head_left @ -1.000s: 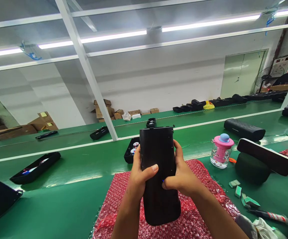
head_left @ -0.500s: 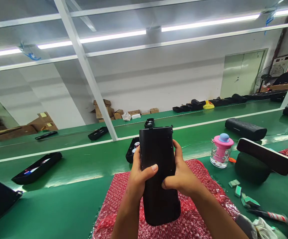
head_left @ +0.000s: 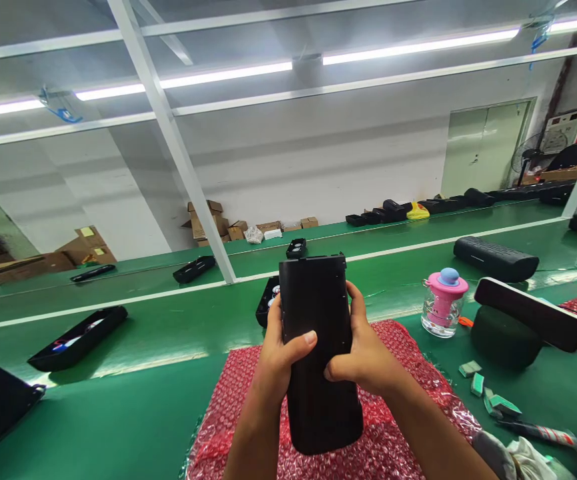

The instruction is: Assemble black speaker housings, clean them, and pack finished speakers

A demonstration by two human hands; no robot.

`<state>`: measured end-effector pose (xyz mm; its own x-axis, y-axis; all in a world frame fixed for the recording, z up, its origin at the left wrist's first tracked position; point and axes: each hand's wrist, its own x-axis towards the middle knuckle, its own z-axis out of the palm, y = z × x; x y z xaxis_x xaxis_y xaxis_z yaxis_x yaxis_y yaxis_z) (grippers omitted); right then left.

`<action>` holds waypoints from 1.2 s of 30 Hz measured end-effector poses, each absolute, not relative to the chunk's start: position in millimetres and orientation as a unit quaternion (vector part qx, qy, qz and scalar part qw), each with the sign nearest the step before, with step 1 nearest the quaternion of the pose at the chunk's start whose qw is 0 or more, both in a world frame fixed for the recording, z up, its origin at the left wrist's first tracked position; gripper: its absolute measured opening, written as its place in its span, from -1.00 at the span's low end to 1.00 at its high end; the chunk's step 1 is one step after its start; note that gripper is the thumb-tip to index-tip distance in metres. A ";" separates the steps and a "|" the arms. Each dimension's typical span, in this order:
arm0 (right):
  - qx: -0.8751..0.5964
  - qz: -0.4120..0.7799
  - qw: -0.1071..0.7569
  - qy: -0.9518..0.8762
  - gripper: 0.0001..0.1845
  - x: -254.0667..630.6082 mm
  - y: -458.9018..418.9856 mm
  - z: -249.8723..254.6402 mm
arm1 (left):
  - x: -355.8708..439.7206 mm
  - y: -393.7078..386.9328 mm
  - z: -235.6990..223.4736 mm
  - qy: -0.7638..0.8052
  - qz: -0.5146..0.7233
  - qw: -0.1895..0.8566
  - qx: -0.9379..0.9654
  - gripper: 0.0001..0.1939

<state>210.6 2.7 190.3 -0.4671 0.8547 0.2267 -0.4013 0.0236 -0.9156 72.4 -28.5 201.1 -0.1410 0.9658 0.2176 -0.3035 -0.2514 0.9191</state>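
Note:
A long black speaker housing with rounded ends is held upright between my two hands, over a sheet of red bubble wrap. My left hand grips its left edge, with the thumb lying across the front face. On the right edge, my right hand is closed the same way, thumb pressed on the face. The fingers behind the housing are hidden. Just behind it, partly covered, an open black shell with round white parts inside lies on the green belt.
At right stand a pink-lidded clear bottle, a phone leaning on a dark round object, and small green-white blocks. Another open shell and a closed black speaker lie on the belt. A white post rises beyond.
The shells and speaker on the nearer belt have shifted right, while the shells on the farther belt have drifted left. Both hands and the housing stay almost still.

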 end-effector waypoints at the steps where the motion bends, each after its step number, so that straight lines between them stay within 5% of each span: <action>1: -0.210 0.666 0.472 -0.538 0.27 210.5 2.5 190.5 | 72.7 -28.6 201.3 0.372 0.657 0.483 0.443 0.00; 36: -0.210 0.656 0.480 -0.544 0.26 209.0 3.3 187.7 | 67.6 -24.7 195.3 0.365 0.654 0.485 0.452 -0.01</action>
<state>209.0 3.3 187.7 -0.4509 0.8578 0.2466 -0.4015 0.0519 -0.9144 67.6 -24.7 195.3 -0.1213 0.9639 0.2370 -0.3046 -0.2634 0.9154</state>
